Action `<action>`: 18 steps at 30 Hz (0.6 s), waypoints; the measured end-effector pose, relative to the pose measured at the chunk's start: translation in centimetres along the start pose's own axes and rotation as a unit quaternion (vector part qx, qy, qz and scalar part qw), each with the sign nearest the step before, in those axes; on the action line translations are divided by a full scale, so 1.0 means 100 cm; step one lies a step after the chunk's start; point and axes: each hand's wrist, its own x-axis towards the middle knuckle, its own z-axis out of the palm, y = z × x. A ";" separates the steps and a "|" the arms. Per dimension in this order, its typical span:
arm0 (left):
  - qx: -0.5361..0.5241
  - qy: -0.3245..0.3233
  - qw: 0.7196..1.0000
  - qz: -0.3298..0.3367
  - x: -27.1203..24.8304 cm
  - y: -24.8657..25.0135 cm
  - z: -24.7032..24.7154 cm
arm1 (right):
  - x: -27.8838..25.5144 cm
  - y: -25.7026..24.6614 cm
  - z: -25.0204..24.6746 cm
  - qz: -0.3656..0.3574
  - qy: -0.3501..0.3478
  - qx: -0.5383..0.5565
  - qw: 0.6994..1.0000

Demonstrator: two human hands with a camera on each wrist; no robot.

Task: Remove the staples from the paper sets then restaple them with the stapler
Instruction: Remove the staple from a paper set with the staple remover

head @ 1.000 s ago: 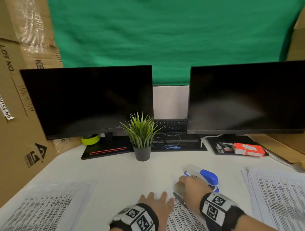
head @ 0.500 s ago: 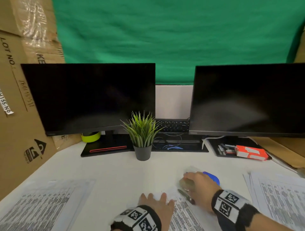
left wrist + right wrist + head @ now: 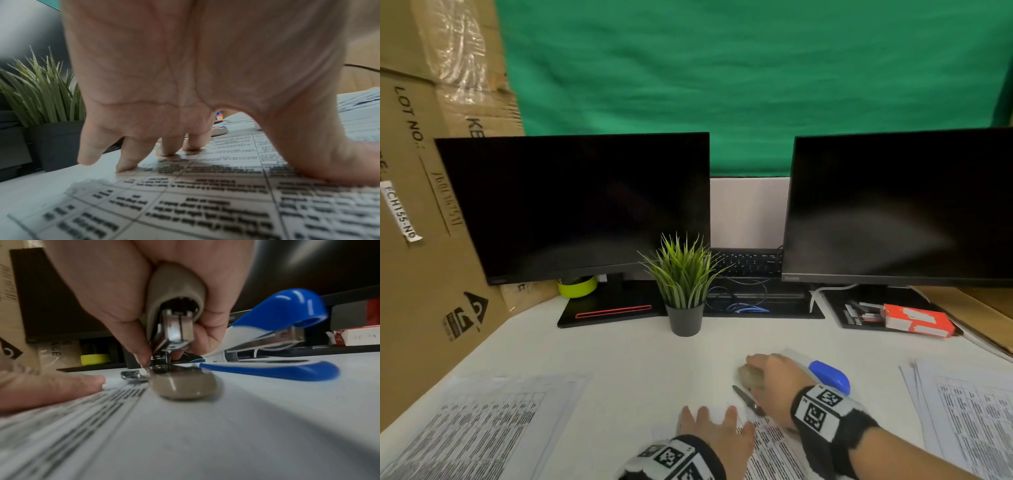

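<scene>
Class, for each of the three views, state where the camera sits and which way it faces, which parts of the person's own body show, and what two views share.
Head: worn on the head, facing forward and down over the desk; both hands show, left hand and right hand.
Left wrist: under the left wrist, looking along the palm at fingertips pressing the paper set.
Right wrist: low over the paper, looking along the right hand's grip on the staple remover.
Shared: head and right wrist views both show the blue stapler.
</scene>
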 end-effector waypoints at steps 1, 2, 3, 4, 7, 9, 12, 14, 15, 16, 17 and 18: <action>-0.008 -0.012 1.000 -0.013 0.007 -0.001 0.001 | -0.004 0.003 -0.002 0.001 0.000 0.013 1.000; -0.021 -0.020 0.999 -0.038 0.016 -0.002 0.006 | -0.009 0.009 -0.002 -0.004 -0.001 0.018 1.000; -0.039 -0.020 0.997 -0.057 0.026 -0.002 0.010 | -0.015 0.015 -0.001 -0.005 -0.005 0.022 1.000; -0.063 -0.017 0.995 -0.073 0.028 -0.004 0.013 | -0.021 0.020 -0.001 -0.003 -0.008 0.023 1.000; -0.068 -0.005 0.995 -0.075 0.035 -0.005 0.019 | -0.032 0.030 -0.002 0.012 -0.019 0.004 1.000; -0.077 0.012 0.994 -0.082 0.031 -0.004 0.018 | -0.034 0.029 -0.001 0.022 -0.023 -0.001 0.999; -0.068 0.030 0.995 -0.073 0.027 0.000 0.019 | -0.031 0.023 -0.001 0.023 -0.023 -0.005 0.999; -0.054 0.031 0.994 -0.086 0.028 -0.001 0.019 | -0.027 0.020 -0.004 0.030 -0.025 -0.007 0.999; -0.035 0.027 0.995 -0.091 0.029 0.001 0.020 | -0.026 0.020 -0.005 0.036 -0.028 -0.005 0.999; -0.030 0.033 0.995 -0.091 0.030 0.001 0.020 | -0.025 0.020 -0.004 0.043 -0.033 -0.003 0.999; -0.022 0.033 0.996 -0.085 0.028 0.002 0.017 | -0.024 0.020 -0.003 0.041 -0.034 -0.002 0.999; -0.017 0.032 0.996 -0.078 0.023 0.001 0.015 | -0.023 0.020 -0.001 0.031 -0.032 -0.002 0.999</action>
